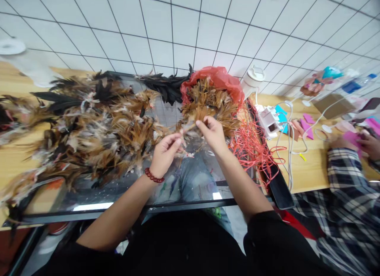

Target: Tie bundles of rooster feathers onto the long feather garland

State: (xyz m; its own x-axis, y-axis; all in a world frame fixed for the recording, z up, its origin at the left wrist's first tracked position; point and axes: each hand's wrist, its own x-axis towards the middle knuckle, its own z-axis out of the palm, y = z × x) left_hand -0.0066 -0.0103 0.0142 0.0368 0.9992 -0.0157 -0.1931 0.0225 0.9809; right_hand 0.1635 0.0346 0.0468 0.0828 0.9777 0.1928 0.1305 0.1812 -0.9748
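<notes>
Fingertips of the left hand (pixel 166 151) and right hand (pixel 212 134) pinch 1 brown feather (pixel 189 128) between them, near side of the red bag (pixel 219 76). A slack pinch could lose it among the feather pile (pixel 118 129) at left; tangled string (pixel 252 145) at right could snag.

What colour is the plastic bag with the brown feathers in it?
Red, slightly see-through; the plastic bag shows in the head view.

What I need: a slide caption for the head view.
Left hand and right hand pinch a brown feather near a loose feather pile and a feather-filled red bag.
</notes>
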